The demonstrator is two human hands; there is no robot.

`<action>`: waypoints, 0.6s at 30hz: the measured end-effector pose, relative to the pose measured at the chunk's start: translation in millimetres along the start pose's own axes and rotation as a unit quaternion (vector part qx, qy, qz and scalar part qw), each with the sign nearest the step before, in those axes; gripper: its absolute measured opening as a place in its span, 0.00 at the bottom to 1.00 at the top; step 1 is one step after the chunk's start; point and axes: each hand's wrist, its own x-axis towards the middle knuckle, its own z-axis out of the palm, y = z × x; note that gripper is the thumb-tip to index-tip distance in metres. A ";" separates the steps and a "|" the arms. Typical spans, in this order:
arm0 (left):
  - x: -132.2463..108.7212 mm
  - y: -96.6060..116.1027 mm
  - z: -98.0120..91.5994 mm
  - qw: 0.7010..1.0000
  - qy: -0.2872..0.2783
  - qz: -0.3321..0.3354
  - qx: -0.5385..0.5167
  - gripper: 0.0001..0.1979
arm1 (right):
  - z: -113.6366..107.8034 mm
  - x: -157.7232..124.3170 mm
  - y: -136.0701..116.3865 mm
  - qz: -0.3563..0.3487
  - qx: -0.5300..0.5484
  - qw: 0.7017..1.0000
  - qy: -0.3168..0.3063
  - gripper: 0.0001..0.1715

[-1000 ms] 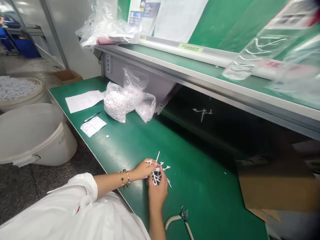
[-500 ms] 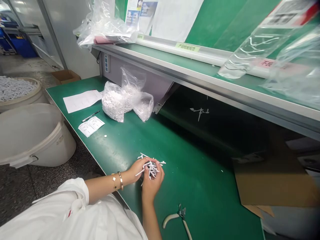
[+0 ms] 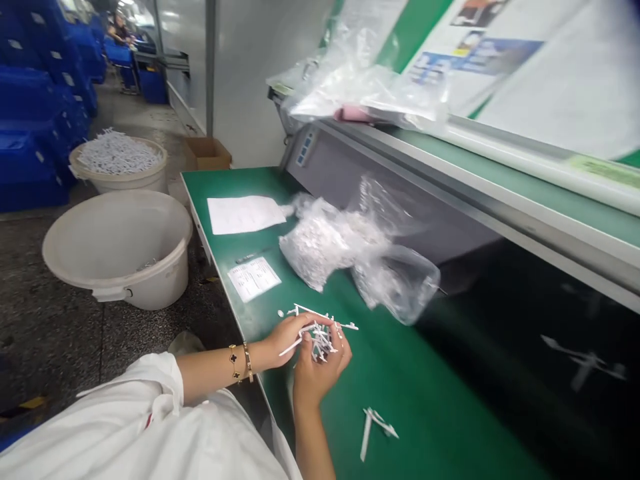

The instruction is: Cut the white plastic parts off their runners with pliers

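Note:
A bunch of thin white plastic sprues (image 3: 323,341) is gathered between my two hands, above the green tabletop. My left hand (image 3: 290,337), with bracelets at its wrist, closes round the bunch from the left. My right hand (image 3: 320,373) grips it from below and the right, with its thumb raised against the pieces. A few sprue ends stick out past the fingers. Another white branched sprue (image 3: 374,430) lies on the table to the right of my hands. Beyond them stand clear bags (image 3: 320,247) filled with small white parts.
Left of the green table (image 3: 260,183) stand a large white tub (image 3: 170,287) with a few bits inside and a tub heaped with white sprues (image 3: 120,157). Printed slips (image 3: 254,279), a pen and a paper sheet (image 3: 245,215) lie on the table. A shelf edge (image 3: 500,200) overhangs the right.
The view has swung left, bringing the tubs and blue crates further in. The pliers have left the picture. Both hands still hold the white sprues, now nearer the tubs.

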 end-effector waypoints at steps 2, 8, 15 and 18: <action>2.3 36.3 -25.1 0.999 0.019 0.030 0.009 0.13 | 37.5 4.8 -22.0 -0.028 0.024 0.999 -0.017 0.30; -2.4 146.2 -133.3 0.985 0.120 0.119 -0.029 0.13 | 174.2 1.0 -99.6 -0.102 0.098 0.982 -0.128 0.28; -27.3 241.6 -283.4 0.882 0.343 0.266 -0.184 0.09 | 333.8 -35.4 -191.7 -0.153 0.225 0.888 -0.371 0.24; -35.5 267.5 -343.0 0.824 0.412 0.281 -0.269 0.05 | 392.2 -56.0 -219.0 -0.166 0.249 0.834 -0.464 0.21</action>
